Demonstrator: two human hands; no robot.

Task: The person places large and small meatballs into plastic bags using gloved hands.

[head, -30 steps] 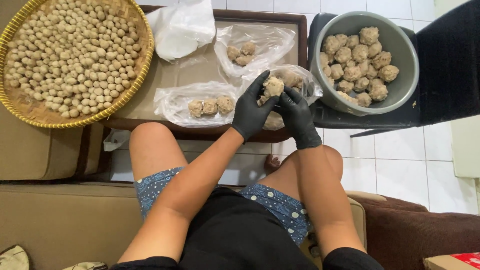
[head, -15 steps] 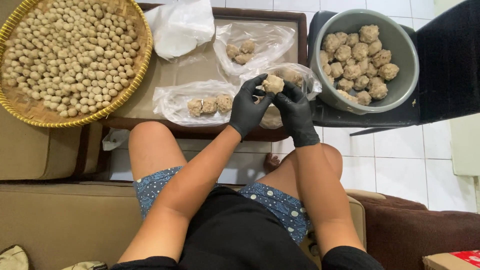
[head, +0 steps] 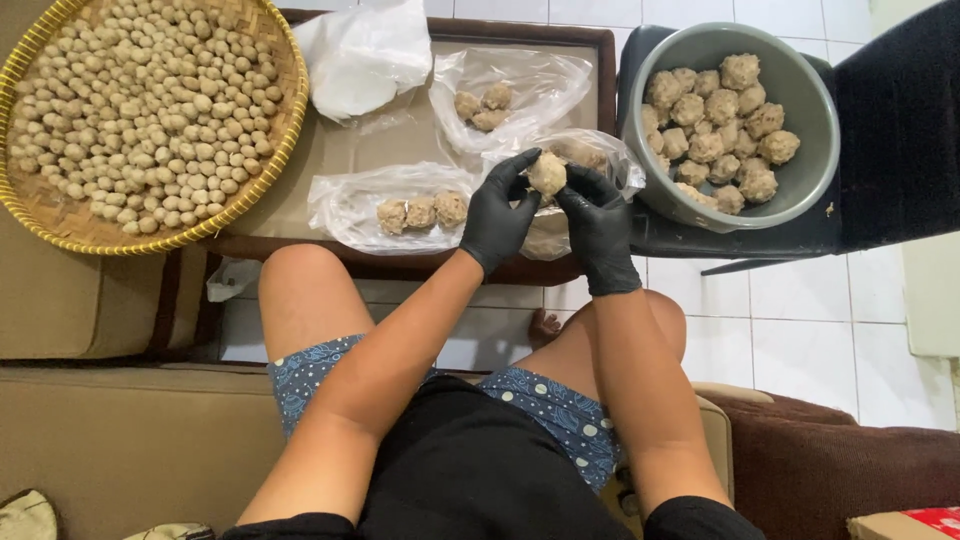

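Note:
Both my hands wear black gloves and meet over the front right of a low brown table [head: 330, 150]. My left hand [head: 497, 218] and my right hand [head: 598, 228] together pinch one large beige meatball [head: 547, 173] between their fingertips. Under it lies an open clear plastic bag [head: 590, 160] with more large meatballs inside. Left of my hands is another clear bag [head: 370, 205] holding three large meatballs. A third bag [head: 510, 90] with three meatballs lies further back.
A round woven tray [head: 40, 215] at the left holds several small beige balls. A grey bowl [head: 790, 200] of large meatballs rests on a black chair [head: 900, 120] at the right. White plastic bags [head: 360, 55] lie at the table's back. My bare knees are below the table edge.
Both hands kept hold of the same meatball, turning it slightly between the fingertips and shifting a little over the open bag. Nothing else has moved.

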